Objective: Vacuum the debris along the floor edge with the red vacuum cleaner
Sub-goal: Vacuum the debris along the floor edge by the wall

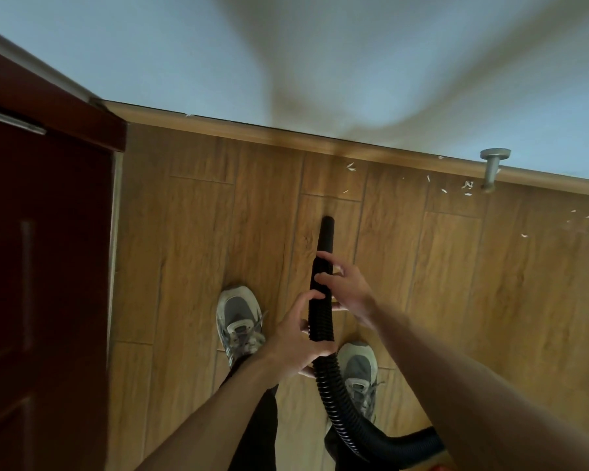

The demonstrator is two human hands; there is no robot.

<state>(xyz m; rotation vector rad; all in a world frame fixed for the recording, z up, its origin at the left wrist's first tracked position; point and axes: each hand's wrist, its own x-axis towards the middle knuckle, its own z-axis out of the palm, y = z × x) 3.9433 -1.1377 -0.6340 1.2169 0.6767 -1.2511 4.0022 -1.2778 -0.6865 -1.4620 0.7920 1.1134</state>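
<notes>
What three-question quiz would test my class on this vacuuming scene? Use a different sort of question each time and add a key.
1. True or false: the nozzle of the black hose already sits on the white debris.
2. Multiple choice: most of the white debris lies
A) against the dark red door
B) along the baseboard near the metal doorstop
C) between the person's shoes
3. Fill in: to reach the biggest scraps, the nozzle should probably travel toward the person's ____ side.

Key: 1 false; 2 B; 3 right.
</notes>
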